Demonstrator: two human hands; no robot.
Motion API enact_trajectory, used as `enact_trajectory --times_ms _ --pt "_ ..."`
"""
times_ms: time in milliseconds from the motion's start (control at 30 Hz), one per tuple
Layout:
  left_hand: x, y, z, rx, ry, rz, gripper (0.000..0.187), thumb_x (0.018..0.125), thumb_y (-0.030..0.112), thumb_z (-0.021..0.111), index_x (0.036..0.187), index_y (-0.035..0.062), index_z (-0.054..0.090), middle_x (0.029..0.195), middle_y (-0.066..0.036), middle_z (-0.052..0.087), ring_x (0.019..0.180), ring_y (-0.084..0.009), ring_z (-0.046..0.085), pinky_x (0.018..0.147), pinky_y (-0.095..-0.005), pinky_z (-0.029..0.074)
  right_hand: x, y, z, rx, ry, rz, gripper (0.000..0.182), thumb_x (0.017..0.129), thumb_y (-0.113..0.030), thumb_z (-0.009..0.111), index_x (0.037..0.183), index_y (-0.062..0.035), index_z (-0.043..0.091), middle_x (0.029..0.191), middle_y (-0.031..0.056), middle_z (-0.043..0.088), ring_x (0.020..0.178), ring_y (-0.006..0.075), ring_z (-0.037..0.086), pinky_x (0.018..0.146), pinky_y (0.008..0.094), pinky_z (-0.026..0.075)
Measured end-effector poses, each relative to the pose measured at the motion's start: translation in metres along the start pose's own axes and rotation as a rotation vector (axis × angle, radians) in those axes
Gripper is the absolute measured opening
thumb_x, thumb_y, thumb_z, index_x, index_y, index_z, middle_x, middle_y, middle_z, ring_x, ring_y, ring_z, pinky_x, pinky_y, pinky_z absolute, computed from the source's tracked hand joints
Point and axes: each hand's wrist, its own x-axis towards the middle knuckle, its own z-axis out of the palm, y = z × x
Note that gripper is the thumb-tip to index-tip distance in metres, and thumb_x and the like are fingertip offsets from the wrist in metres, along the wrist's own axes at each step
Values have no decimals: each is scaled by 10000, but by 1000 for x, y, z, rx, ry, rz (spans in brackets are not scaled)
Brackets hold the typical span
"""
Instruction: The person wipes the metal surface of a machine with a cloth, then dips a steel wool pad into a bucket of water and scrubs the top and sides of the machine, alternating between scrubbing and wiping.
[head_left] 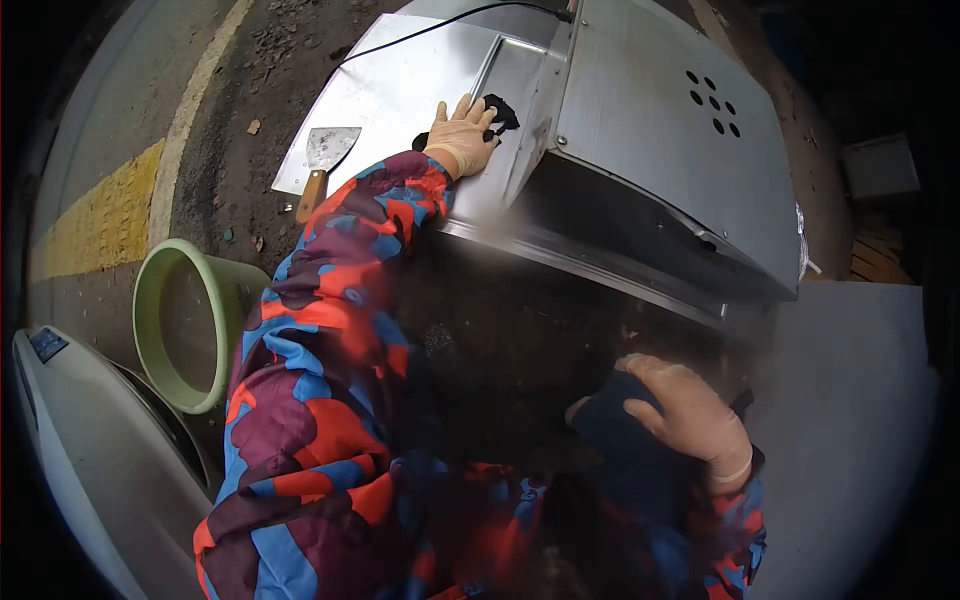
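Observation:
My left hand (pixel 462 138), in a pale glove, lies with its fingers spread on a crumpled black cloth (pixel 503 113). Cloth and hand rest on the flat metal surface (pixel 415 75) beside a raised rim. A scraper (pixel 331 150) with a wide metal blade and wooden handle lies to the left of that hand. Lower right, my gloved right hand (pixel 690 415) rests on or just over a dark blue surface, its thumb apart from the fingers. I see nothing held in it.
A metal housing (pixel 660 110) with round vent holes stands beside the left hand. A black cable (pixel 440 27) crosses the metal surface. A green bucket (pixel 210 300) lies tipped at left, near a grey-white curved object (pixel 95 450). The centre of the view is dark and blurred.

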Motion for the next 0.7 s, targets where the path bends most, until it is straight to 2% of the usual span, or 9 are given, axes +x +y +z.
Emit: enact_trajectory --times_ms 33,100,200,267,400,433,567,633,700 --pt "1 1 3 2 8 -30 592 970 447 381 1488 170 303 1571 -84 232 1468 -269 139 1181 -499 89 0 -2 0 -1 22 -16 481 848 -173 664 1265 10 507 1275 216 555 1157 388 544 995 425 437" --pt "-19 -1 2 28 7 37 599 980 444 353 1490 137 288 1565 -102 242 1467 -264 147 1177 -498 105 -8 2 4 21 63 -69 461 840 -148 664 1245 17 518 1258 214 565 1147 382 549 987 419 443" --pt "-76 11 2 27 -42 185 612 977 423 389 1489 107 273 1554 -147 244 1460 -284 172 1177 -498 102 -12 6 2 35 86 -127 440 839 -132 657 1231 20 528 1237 212 576 1133 386 554 972 420 448" --pt "-107 15 5 9 -34 268 605 973 387 424 1478 86 281 1542 -179 253 1457 -298 181 1177 -501 100 -13 2 -3 46 52 -93 438 838 -128 655 1230 22 531 1230 213 581 1133 388 553 969 424 448" --pt "-77 9 0 8 26 270 569 960 363 435 1443 76 341 1538 -147 275 1444 -302 208 1168 -525 125 -10 2 -6 55 5 -65 443 835 -132 657 1228 29 531 1225 215 584 1138 385 553 972 423 449" --pt "-59 8 1 95 8 226 580 965 403 393 1472 130 320 1548 -112 272 1452 -285 198 1172 -516 110 -10 2 -5 40 25 -83 442 836 -134 656 1225 33 530 1224 216 585 1138 385 553 971 424 449" --pt "18 11 7 150 55 17 598 980 445 347 1502 162 276 1581 -62 212 1473 -241 133 1175 -516 73 -11 8 -3 60 50 -72 434 839 -142 651 1219 35 533 1217 217 587 1134 386 556 967 426 452" --pt "28 19 0 117 -10 -40 615 976 458 344 1509 162 261 1587 -61 196 1477 -231 116 1174 -517 64 -13 12 0 51 71 -71 436 840 -142 649 1221 33 531 1215 217 587 1129 387 558 967 427 452" --pt "13 16 -3 151 -23 22 624 973 452 347 1511 150 252 1585 -66 203 1473 -237 136 1174 -516 75 -16 10 2 51 88 -98 437 841 -142 648 1224 31 528 1214 217 588 1123 388 560 966 427 452"
